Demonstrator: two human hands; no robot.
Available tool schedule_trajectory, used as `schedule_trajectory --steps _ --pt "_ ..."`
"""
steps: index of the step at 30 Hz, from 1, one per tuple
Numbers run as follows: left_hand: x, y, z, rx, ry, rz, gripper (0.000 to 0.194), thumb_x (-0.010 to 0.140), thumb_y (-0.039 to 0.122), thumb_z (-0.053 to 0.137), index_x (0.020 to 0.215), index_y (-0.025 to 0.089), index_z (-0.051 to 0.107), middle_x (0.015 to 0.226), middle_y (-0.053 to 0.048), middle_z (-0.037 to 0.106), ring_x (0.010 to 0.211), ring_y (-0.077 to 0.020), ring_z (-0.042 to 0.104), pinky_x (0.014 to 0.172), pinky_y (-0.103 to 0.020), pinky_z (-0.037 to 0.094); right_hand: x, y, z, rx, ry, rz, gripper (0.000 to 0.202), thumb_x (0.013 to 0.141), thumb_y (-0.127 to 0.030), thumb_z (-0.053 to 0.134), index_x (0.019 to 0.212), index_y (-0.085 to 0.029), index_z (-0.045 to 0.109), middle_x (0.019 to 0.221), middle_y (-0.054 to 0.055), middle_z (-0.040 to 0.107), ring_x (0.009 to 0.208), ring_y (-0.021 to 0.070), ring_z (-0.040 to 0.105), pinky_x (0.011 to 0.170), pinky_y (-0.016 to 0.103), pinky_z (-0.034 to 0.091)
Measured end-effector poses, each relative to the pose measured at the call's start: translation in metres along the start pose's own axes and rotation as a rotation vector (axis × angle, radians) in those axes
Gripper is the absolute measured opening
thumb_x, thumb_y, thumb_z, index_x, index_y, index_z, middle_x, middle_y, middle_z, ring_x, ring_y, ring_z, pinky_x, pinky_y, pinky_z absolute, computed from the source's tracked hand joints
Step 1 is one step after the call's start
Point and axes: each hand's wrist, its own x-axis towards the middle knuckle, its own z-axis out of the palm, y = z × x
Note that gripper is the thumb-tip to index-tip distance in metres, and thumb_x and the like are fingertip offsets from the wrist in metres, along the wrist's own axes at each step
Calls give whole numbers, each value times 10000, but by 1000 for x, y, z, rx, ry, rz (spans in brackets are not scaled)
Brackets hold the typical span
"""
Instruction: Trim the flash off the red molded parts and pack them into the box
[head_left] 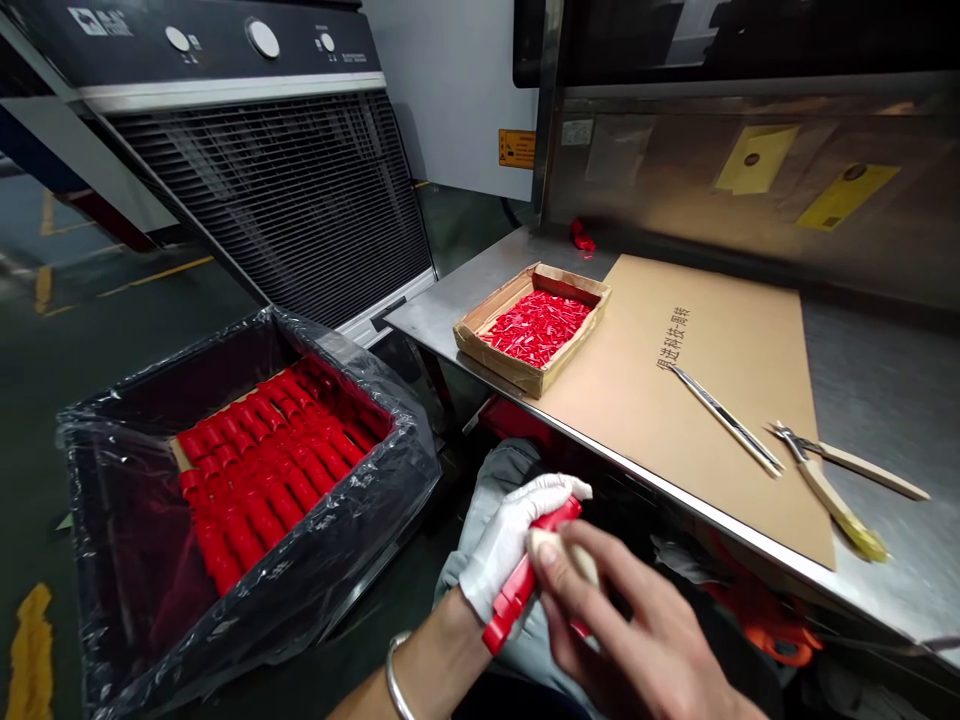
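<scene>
We grip a long red moulded plastic part (pixel 525 580) in our white-gloved left hand (pixel 506 545), low over the lap so both hands reach it. Our bare right hand (pixel 622 640) presses a small pale tool (pixel 562 555) against it, fingers curled closed. A plastic-lined black bin (pixel 112 520) of like parts sits just left, and a shallow cardboard tray of small red pieces (pixel 534 328) rests on the steel bench (pixel 885 400).

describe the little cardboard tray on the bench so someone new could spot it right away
Start at the steel bench and find the brown cardboard sheet lying on it. At that sheet's left edge sits the shallow cardboard tray, the only thing on the bench filled with small loose red pieces.
</scene>
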Motion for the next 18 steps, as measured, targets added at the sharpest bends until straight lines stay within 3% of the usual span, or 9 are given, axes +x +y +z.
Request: schedule_trajectory --steps 3,7,11,16,18 --pt "0 0 0 17 -13 -66 212 709 266 737 855 115 704 690 -7 586 564 -102 493 578 -244 386 1 -2 2 -18 6 -91 274 912 -129 596 1179 -101 650 1038 157 663 825 209 673 651 275 580" --pt "-1 0 0 -1 30 5 189 710 255 720 820 104 689 774 -33 617 678 -128 540 666 -246 425 2 -1 3 -6 -17 23 341 920 -119 591 1258 -82 611 1108 181 639 870 199 665 699 269 584" --pt "-2 0 -2 25 -56 -107 207 793 313 658 897 135 684 540 12 523 494 -103 437 503 -231 308 3 -3 1 -27 29 -106 258 913 -138 610 1164 -122 667 1036 145 673 839 206 680 675 256 584" --pt "-1 0 -3 -52 1 -17 186 701 244 734 815 105 686 727 -24 618 650 -116 543 637 -221 420 4 0 -1 -14 -16 10 348 918 -128 597 1263 -90 609 1109 174 645 878 209 669 691 266 585" --pt "0 0 -2 -46 -41 -67 204 747 284 708 862 117 685 629 -11 585 572 -109 501 558 -217 380 4 0 -1 -27 10 -41 297 916 -122 596 1208 -95 640 1080 168 657 856 212 672 675 272 583"
